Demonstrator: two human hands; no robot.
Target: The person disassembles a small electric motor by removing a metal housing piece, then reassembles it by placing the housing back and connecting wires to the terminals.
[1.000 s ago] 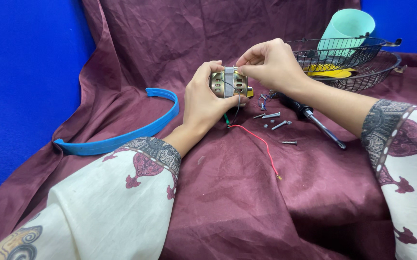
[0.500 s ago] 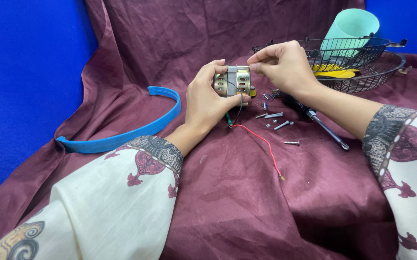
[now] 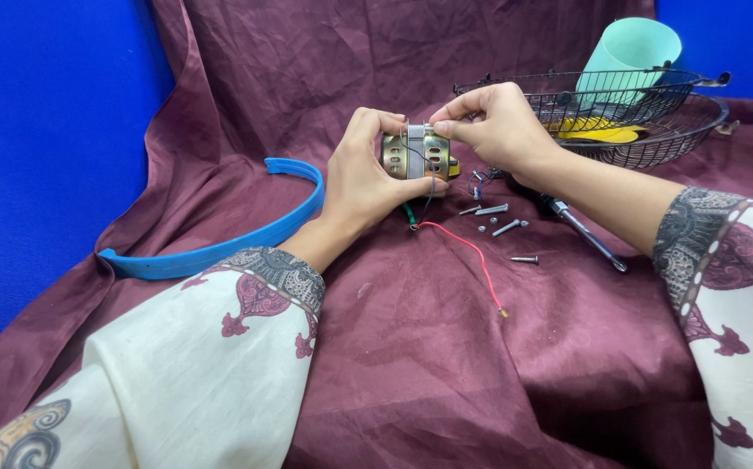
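My left hand (image 3: 366, 169) grips a small brass-coloured electric motor (image 3: 418, 154) with vent slots, held above the maroon cloth (image 3: 446, 347). My right hand (image 3: 491, 124) pinches at the motor's top right edge, where a thin dark wire loops over the casing. A red wire (image 3: 467, 256) and a short green wire (image 3: 409, 214) trail from under the motor onto the cloth. Several loose screws (image 3: 502, 227) lie just right of the motor. A screwdriver (image 3: 583, 231) lies under my right forearm.
A curved blue plastic band (image 3: 220, 234) lies on the cloth at left. At the back right a black wire basket (image 3: 654, 139) holds a mint-green cone-shaped piece (image 3: 628, 54) and yellow parts (image 3: 602, 132). Blue walls stand behind and at left.
My right hand has shifted from the motor's right side to its top edge. The motor has turned slightly in my left hand, and the view has drifted a little.
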